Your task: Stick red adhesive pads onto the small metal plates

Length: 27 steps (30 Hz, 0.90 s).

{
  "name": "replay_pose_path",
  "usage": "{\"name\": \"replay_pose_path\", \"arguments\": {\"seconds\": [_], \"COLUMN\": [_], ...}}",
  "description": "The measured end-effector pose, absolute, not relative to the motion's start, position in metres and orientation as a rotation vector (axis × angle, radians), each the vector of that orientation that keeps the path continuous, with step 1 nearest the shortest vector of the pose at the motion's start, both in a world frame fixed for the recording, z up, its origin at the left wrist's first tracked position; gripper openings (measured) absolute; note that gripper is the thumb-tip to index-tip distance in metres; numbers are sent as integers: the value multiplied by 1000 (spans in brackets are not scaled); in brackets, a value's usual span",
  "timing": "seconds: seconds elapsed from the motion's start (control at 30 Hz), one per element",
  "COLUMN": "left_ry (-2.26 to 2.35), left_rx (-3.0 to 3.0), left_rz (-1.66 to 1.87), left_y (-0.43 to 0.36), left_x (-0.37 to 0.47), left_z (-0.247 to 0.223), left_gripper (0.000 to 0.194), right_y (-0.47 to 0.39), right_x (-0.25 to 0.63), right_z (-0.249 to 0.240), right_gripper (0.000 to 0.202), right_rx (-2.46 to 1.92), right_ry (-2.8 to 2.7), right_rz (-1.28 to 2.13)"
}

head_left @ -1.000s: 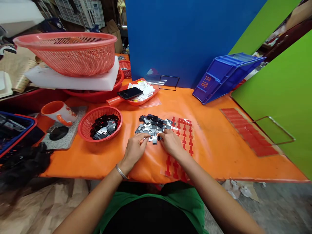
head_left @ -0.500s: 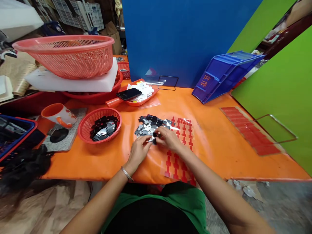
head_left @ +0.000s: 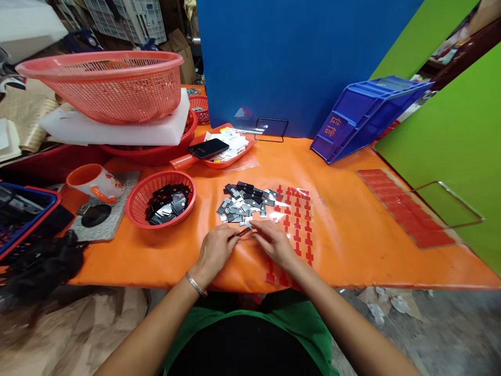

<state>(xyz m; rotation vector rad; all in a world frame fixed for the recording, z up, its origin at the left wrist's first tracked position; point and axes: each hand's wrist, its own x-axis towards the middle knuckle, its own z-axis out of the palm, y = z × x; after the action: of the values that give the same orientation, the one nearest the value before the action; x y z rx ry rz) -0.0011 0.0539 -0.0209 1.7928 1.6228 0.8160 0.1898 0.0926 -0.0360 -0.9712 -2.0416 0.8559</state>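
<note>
Single plate [head_left: 245,232] is pinched by the left hand [head_left: 213,249] near one pile of plates [head_left: 241,204]; whether the right hand [head_left: 277,244] grips is unclear.

Tabs [head_left: 239,211] look smth metal, tbl cover [head_left: 344,224] glossy plstc, foam slab [head_left: 84,131] matt.

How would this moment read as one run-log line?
left hand: pinching thin piece | right hand: at piece's other end | ahead: pile of flat pieces | right of pile: red shapes
</note>
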Motion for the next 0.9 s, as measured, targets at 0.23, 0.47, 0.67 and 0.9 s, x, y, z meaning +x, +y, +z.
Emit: {"name": "replay_pose_path", "arguments": {"seconds": [0.23,0.47,0.67,0.9], "left_ry": [1630,1645,1639,1614], "left_rx": [1927,1964,2014,1930], "left_rz": [762,762,752,706], "left_y": [51,48,48,57], "left_x": [6,5,6,4], "left_z": [-30,-35,-36,-29], "left_gripper": [21,20,20,22], "right_y": [84,84,83,97], "right_x": [194,195,193,195], "right_z": [-44,-48,-45,-39], "right_gripper": [33,33,30,22], "right_rx": [-851,-847,-856,-944], "right_ry": [-2353,-2360,-2454,-2323], "right_rz": [503,447,320,468]}}
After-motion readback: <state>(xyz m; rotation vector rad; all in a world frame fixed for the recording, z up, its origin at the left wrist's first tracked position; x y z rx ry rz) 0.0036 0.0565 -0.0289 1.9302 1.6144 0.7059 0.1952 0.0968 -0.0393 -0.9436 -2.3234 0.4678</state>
